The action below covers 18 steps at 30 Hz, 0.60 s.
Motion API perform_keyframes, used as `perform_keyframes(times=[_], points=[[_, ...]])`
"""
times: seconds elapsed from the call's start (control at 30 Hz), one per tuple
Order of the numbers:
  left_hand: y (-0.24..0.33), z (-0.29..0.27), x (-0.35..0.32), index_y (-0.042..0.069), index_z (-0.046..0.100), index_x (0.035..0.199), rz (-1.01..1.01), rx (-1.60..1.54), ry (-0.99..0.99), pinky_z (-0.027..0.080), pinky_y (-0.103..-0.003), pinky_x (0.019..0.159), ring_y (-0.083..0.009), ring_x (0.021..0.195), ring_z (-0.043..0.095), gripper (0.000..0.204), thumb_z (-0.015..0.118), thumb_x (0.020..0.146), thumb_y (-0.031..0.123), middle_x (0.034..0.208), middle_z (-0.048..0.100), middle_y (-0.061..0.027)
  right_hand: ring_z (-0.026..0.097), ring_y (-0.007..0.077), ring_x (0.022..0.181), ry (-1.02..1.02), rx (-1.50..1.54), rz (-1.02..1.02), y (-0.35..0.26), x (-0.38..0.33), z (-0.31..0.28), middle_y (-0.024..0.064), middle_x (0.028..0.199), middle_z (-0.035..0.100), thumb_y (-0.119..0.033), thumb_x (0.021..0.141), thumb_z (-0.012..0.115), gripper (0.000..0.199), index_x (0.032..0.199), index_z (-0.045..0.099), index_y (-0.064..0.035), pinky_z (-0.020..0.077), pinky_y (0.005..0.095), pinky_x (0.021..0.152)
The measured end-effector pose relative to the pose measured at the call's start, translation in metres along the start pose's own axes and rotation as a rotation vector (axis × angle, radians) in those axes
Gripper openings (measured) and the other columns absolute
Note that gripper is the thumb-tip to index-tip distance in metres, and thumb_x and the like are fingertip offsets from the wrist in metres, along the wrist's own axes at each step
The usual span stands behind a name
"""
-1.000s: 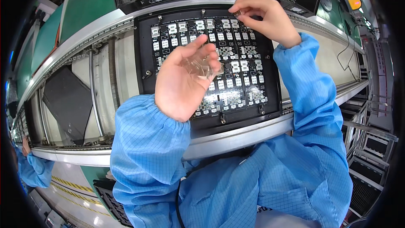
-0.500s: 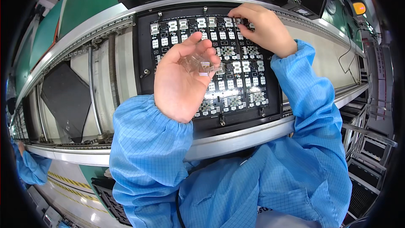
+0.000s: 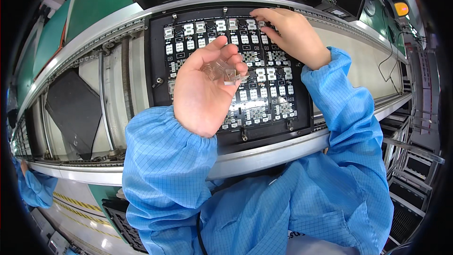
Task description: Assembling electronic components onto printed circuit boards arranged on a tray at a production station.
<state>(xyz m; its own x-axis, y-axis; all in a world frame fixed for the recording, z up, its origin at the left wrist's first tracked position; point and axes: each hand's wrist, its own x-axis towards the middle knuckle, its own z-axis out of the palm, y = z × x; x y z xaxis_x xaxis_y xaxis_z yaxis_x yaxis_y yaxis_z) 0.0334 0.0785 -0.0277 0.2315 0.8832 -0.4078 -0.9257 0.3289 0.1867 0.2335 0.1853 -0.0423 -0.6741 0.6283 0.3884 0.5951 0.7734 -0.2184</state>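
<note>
**Right hand has come down onto the top row of the tray**

The right hand point(image 3: 290, 33) was lifted above the black component tray point(image 3: 158, 56) one second ago; now its fingers press together on the upper row, so one piece is probably being seated. The left hand point(image 3: 203, 89) remains cupped around small clear plastic pieces point(image 3: 222, 72). What is under the right fingertips is hidden

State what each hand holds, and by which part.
The left hand cradles a few small clear plastic parts loosely on its curled fingers. The right hand presses fingertips on the black board; whether it pinches anything cannot be told.
</note>
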Motion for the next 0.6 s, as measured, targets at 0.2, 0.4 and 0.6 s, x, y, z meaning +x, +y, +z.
perform_keyframes(times=[0.2,0.4,0.6], points=[[0.003,0.001,-0.003,-0.002,0.051,0.104,-0.001,-0.009,-0.020,0.050,-0.037,0.072,-0.0242,0.079,0.056,0.021,0.051,0.083,0.004,0.090,0.056,-0.0140,0.062,0.0324,0.086,0.024,-0.023,0.024,-0.012,0.003,-0.003,0.0130,0.095,0.064,-0.004,0.078,0.063,0.037,0.114,0.055,-0.0083,0.0503,0.0384,0.073],[0.006,0.007,-0.009,-0.004,0.051,0.106,-0.017,-0.092,-0.079,0.051,-0.039,0.079,-0.0278,0.086,0.057,0.023,0.047,0.085,0.004,0.096,0.057,-0.0177,0.057,0.0284,0.093,0.069,-0.070,-0.097,-0.009,0.006,-0.008,0.0107,0.098,0.061,-0.004,0.076,0.065,0.038,0.112,0.056,-0.0086,0.0475,0.0355,0.080],[0.004,0.012,-0.011,-0.005,0.046,0.115,0.036,-0.145,-0.093,0.046,-0.043,0.096,-0.0356,0.111,0.050,0.032,0.046,0.083,-0.001,0.114,0.050,-0.0246,0.054,0.0163,0.100,-0.020,0.710,0.116,-0.036,0.003,-0.038,0.0072,0.108,0.055,0.000,0.082,0.062,0.031,0.112,0.053,-0.0022,0.0443,0.0301,0.082]])
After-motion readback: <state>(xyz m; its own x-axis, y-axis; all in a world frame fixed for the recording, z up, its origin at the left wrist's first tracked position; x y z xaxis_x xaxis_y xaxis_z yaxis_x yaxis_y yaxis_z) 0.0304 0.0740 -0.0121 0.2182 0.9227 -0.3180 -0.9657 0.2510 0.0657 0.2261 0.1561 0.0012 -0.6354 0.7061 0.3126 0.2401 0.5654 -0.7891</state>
